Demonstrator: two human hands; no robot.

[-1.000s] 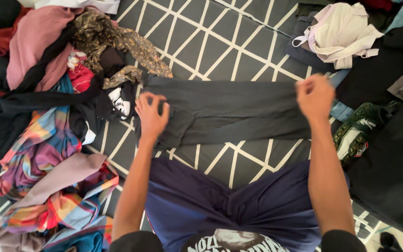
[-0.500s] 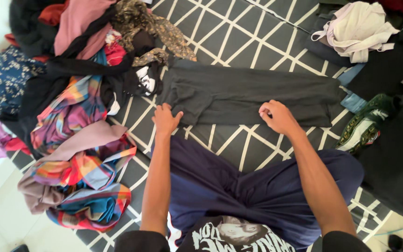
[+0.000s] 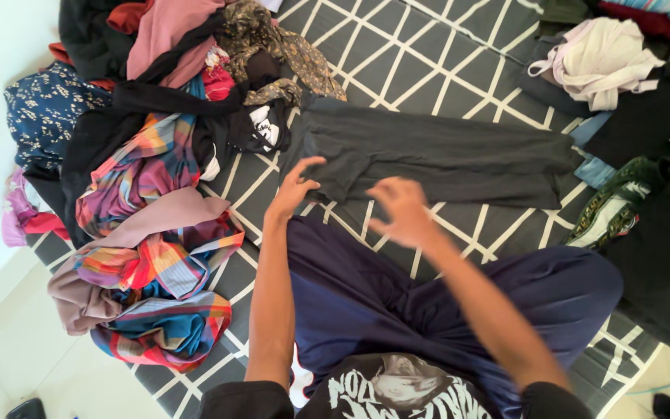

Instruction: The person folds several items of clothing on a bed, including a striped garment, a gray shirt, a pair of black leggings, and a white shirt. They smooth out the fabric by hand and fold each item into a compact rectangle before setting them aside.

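Dark grey trousers (image 3: 443, 159), folded lengthwise into a long strip, lie flat across the grey mattress with white lattice lines (image 3: 420, 62), just beyond the person's crossed legs in navy trousers (image 3: 381, 302). Left hand (image 3: 295, 190) rests on the strip's left end, fingers spread and loosely curled, pressing rather than gripping. Right hand (image 3: 398, 209) hovers just near the strip's middle, fingers open and blurred, holding nothing. Heap of mixed clothes (image 3: 149, 171), including plaid cloth, lies to the left. Cream garment (image 3: 599, 62) sits far right; dark garments (image 3: 661, 233) lie at right.
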